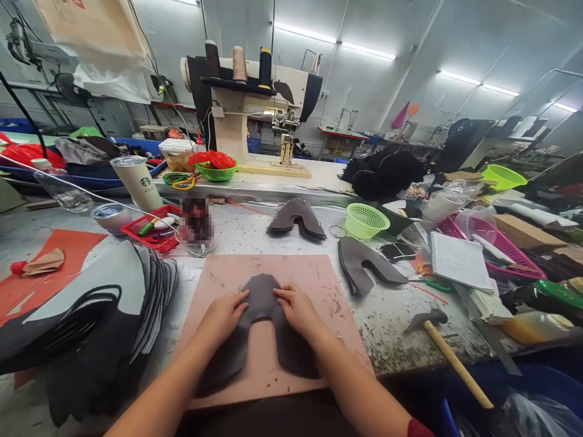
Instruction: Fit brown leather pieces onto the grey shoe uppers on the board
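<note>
Dark brown leather, cut in a U-shaped shoe-upper piece (262,315), lay flat on a pink rectangular cutting mat (314,285) at the near edge of the paint-flecked white surface (392,315); both hands were pressed down on it, palms low and fingers spread. The left hand (221,315) covered the piece's left shoulder, fingertips pointing toward the curved top; the right hand (298,309) covered the right shoulder in the same way; the two sets of fingertips were near each other but apart, with bare leather showing between them. Neither hand pinched or lifted anything; both simply lay flat on the leather.

Beyond the mat, a small stack of matching dark U-shaped pieces (297,217) sat farther back on the surface; another dark cut piece (364,264) lay just beside the mat's right edge. A tall fanned stack of grey-and-black cut panels (100,315) filled the left side; a wooden-handled hammer (449,352) lay to the right, near the front edge. A lime-green plastic mesh basket (364,220) stood behind the right-hand piece; a spiral notebook (458,261) lay beside it; a cream post-bed sewing machine (255,109) with thread spools stood at the back; a white lidded tumbler (136,182) stood at the left.
</note>
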### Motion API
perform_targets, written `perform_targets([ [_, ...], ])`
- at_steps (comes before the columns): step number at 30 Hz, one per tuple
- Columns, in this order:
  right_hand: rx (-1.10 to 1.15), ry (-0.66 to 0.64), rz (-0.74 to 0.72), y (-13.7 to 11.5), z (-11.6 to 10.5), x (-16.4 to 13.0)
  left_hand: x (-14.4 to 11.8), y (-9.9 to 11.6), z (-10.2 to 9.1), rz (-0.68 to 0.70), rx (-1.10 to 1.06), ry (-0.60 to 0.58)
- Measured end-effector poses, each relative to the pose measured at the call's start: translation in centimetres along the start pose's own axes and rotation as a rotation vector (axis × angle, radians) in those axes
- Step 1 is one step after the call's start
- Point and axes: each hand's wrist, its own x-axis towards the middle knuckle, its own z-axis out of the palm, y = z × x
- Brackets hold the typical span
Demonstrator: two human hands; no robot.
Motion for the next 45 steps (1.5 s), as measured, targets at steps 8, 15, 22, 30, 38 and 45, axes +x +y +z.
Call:
perform_targets([
  [8,-0.045,-0.013,0.022,0.3,0.2,0.2,0.2,0.2,-0.4,0.064,0.173,-0.033],
  [15,-0.037,-0.025,0.054,-0.3,-0.5,0.6,2.5,4.0,-0.5,0.275,0.353,-0.06],
  [22,0.433,0.026,0.472,0.5,-2.0,-7.3,3.2,4.9,1.6,0.347,0.42,-0.065],
  [30,0.334,0.083,0.481,1.2,-1.6,-10.7,3.3,5.3,1.8,0.332,0.432,-0.083],
  [38,-0.167,0.04,0.214,-0.3,-2.4,-10.6,2.3,6.1,2.1,0.295,0.501,-0.25],
  [45,-0.406,-0.311,-0.232,-0.2,-2.4,-11.3,4.1,5.4,-0.4,0.321,0.442,-0.472],
])
